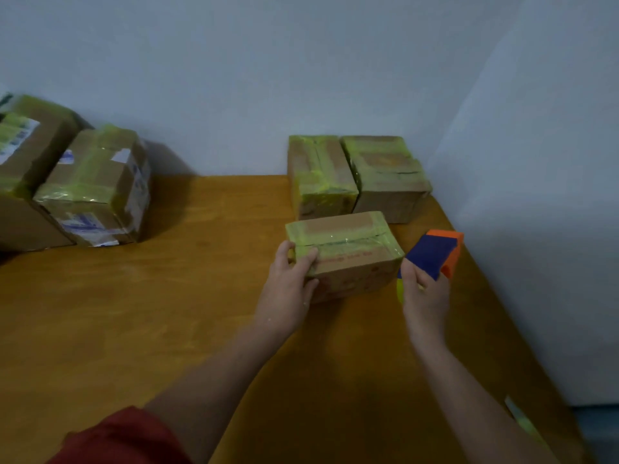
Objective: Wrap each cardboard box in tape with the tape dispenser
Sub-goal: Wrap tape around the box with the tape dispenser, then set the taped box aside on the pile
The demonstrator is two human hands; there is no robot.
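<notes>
Packing corner, taped boxes [343,252], wooden table [167,313]

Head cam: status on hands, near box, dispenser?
Left hand grips near box at its left end. Right hand holds tape dispenser beside box's right end. Box flat on table, top taped. Two taped boxes close behind.

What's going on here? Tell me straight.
A person is taping boxes at a brown wooden table. The left hand grips the left end of the nearest tape-wrapped cardboard box, while the right hand holds a blue and orange tape dispenser at its right end. Two more taped cardboard boxes stand behind it by the wall; other taped boxes sit far left.
</notes>
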